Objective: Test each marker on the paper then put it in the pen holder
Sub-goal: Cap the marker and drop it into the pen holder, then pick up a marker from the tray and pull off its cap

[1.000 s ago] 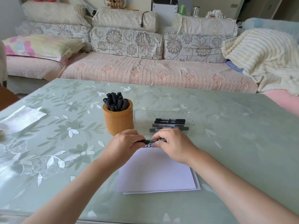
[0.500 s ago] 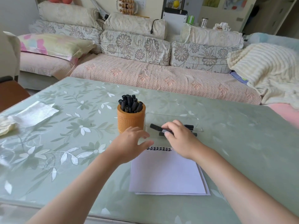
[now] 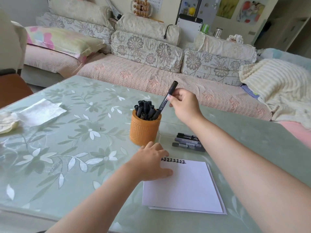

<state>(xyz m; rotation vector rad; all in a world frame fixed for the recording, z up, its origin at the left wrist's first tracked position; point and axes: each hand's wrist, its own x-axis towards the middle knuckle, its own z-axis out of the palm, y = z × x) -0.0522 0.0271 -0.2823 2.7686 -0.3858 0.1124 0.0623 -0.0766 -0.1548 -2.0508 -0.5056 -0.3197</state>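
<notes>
My right hand point(image 3: 184, 103) pinches a black marker point(image 3: 165, 100) by its upper part; the marker leans, its lower end inside the orange pen holder point(image 3: 143, 130), which holds several black markers. My left hand point(image 3: 151, 163) rests flat on the top left corner of the white paper point(image 3: 183, 187). A row of black test marks point(image 3: 174, 160) runs along the paper's top edge. A few black and grey markers point(image 3: 188, 142) lie side by side behind the paper, partly hidden by my right forearm.
The green floral table point(image 3: 67, 148) carries a white tissue point(image 3: 39, 112) and a crumpled cloth point(image 3: 6, 123) at the far left. A sofa point(image 3: 151, 76) with cushions and a cream blanket point(image 3: 277, 84) stands behind the table.
My right hand has lifted the marker from near the paper up to the pen holder and tipped its end in. My left hand let go of the marker and settled on the paper.
</notes>
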